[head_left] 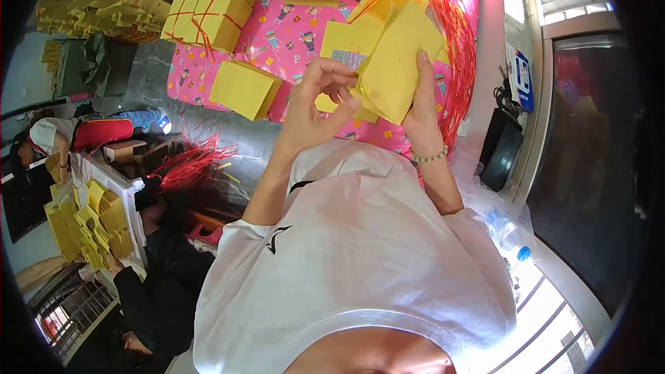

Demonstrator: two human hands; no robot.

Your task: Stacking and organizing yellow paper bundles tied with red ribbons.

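Note:
A fanned bunch of yellow paper sheets [391, 62] is held up in front of me, over a pink patterned cloth [284, 34]. My right hand [424, 114] grips the bunch from its right side, fingers pressed flat on the top sheet; a bead bracelet sits on that wrist. My left hand [320, 100] pinches the lower left edge of the sheets between thumb and fingertips. One sheet in the fan shows a silvery square patch [350, 59].
Bundles of yellow paper tied with red string [215, 0] lie on the cloth, with a loose yellow stack [246, 86] nearer. Red plastic strings [458, 34] hang at the right. Another person [52, 138] sits at the left by a white table [128, 190] with folded yellow papers. A plastic bottle [509, 235] lies at right.

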